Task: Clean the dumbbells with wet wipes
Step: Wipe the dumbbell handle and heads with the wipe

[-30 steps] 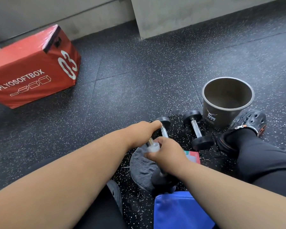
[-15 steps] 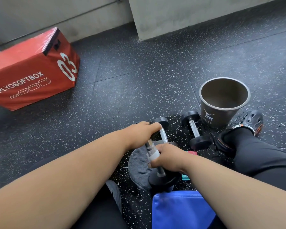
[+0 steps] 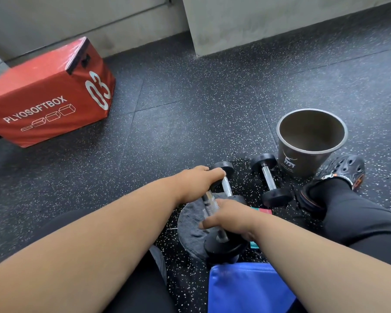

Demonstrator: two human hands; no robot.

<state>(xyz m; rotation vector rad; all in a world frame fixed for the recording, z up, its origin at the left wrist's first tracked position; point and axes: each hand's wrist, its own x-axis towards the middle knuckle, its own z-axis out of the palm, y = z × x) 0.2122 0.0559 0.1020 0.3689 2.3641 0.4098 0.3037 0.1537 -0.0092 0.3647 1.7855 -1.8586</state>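
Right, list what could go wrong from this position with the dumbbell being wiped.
1. The held black dumbbell with the knurled steel bar is propped on one end on the round grey pad; if the left hand loses its grip, it may topple.
2. It could roll into the second black dumbbell lying beside the grey bucket.
3. The right hand may slip on a wet bar.

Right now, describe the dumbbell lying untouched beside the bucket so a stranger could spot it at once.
Start at the round grey-brown bucket standing on the speckled black rubber floor. Just left of its base lies a small dumbbell with black round heads and a shiny metal handle. Unlike the matching dumbbells nearer the hands, nobody touches it.
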